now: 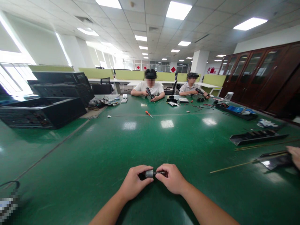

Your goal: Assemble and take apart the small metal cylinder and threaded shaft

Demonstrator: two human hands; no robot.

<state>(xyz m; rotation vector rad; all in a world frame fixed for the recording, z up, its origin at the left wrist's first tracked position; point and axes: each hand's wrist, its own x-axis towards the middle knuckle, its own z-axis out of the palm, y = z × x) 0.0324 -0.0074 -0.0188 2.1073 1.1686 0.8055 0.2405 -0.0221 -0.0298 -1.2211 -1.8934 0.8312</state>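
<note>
Close to the table's near side, my left hand [136, 181] is closed round a short silver metal cylinder [149, 173] with a dark end. Facing it, my right hand [172, 178] pinches a dark, ridged rod-like piece [161, 172] between thumb and fingers. The two pieces meet in line between my hands, lying roughly level. Whether they are joined or only touching, I cannot tell. My fingers hide their outer ends.
The green table [93, 156] spreads before me, with an orange screwdriver [147, 113] farther off. Black computer cases [47, 109] stand left. On the right lie thin brass-coloured rods [231, 167], a black tray [257, 137] and another person's hand [294, 154]. Two people sit opposite with power drills.
</note>
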